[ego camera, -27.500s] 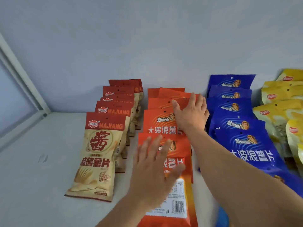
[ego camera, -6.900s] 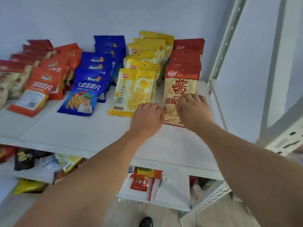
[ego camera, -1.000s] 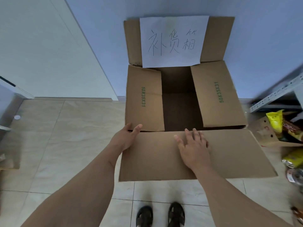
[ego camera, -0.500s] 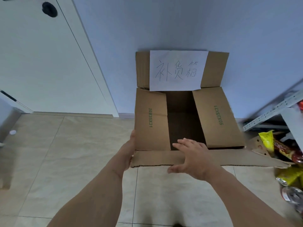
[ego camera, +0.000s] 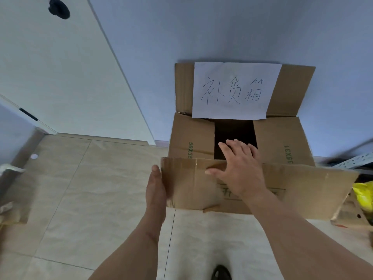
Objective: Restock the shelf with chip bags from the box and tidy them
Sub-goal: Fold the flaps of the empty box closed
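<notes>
Since the earlier frame, near flap (ego camera: 282, 190) of brown cardboard box (ego camera: 191, 138) raised. Left hand (ego camera: 156, 190) grips its left edge; right hand (ego camera: 240, 166), fingers spread, presses on flap, empty.

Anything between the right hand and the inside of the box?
Partly. The right hand lies over the near flap, fingers at the dark opening. The two side flaps are folded inward, narrowing it. No chip bags visible inside.
</notes>
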`<state>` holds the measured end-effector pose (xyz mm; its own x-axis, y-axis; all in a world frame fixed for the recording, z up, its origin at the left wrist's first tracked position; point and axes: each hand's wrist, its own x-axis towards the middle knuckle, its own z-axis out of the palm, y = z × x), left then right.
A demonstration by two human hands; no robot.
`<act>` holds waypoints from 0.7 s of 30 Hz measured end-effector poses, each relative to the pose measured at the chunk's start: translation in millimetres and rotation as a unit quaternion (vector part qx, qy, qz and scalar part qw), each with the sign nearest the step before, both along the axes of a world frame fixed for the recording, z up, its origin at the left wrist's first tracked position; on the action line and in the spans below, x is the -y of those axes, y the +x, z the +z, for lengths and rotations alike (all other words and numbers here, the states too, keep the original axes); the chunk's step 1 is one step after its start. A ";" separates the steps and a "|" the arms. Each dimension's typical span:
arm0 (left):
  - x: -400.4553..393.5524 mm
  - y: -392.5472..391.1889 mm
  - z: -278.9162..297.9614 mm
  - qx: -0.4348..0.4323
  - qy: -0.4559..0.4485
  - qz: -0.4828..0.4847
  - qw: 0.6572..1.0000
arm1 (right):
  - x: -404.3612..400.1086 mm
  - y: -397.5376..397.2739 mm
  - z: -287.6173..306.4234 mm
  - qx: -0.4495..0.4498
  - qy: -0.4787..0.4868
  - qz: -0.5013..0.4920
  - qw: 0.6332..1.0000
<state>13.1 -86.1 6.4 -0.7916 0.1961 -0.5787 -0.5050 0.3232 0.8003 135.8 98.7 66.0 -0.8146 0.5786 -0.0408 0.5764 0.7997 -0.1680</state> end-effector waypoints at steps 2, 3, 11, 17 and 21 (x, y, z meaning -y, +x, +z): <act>-10.4 -2.4 -9.6 -0.048 -0.040 -0.034 0.997 | -11.4 3.4 -15.2 0.011 -0.005 -0.027 1.000; -15.2 -2.4 -12.2 -0.071 -0.068 -0.060 0.993 | -16.4 8.2 -24.1 0.022 -0.010 -0.040 0.999; -35.5 -11.9 -48.6 -0.140 -0.282 -0.150 0.937 | -48.4 60.9 -79.0 0.127 -0.114 -0.181 0.969; -82.8 -53.5 -38.9 -0.190 -0.314 -0.207 0.907 | -88.0 49.7 -79.9 0.120 -0.154 -0.222 0.955; -136.7 -87.0 -32.7 -0.218 -0.280 -0.186 0.916 | -140.8 40.9 -79.8 0.093 -0.165 -0.260 0.947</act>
<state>-73.9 50.6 -26.3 -0.9100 0.2689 -0.3156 0.0525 0.8297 0.5557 176.7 239.5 -13.8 -0.3836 0.8310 -0.4029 0.9221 0.3208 -0.2164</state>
